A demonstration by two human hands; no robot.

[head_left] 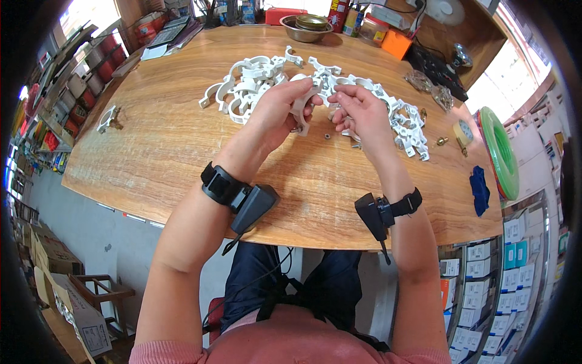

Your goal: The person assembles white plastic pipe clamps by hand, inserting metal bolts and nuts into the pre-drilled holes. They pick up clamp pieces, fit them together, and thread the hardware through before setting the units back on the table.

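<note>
My left hand (276, 110) is closed round a white plastic pipe clamp (301, 115), held just above the wooden table. Close by on the right, my right hand (365, 115) has its fingers curled and thumb and fingertips drawn together; whatever they may pinch is too small to make out. Behind my left hand lies a heap of larger white pipe clamps (256, 71). Smaller white clamp pieces (407, 124) spread behind and to the right of my right hand. A small metal nut (327, 136) rests on the table between the hands.
One white clamp with a brass fitting (108, 119) lies far left. Metal bowls (306, 30) stand at the back. On the right are brass fittings (442, 141), a tape roll (462, 130), a dark blue cloth (479, 191) and a green hose coil (500, 155).
</note>
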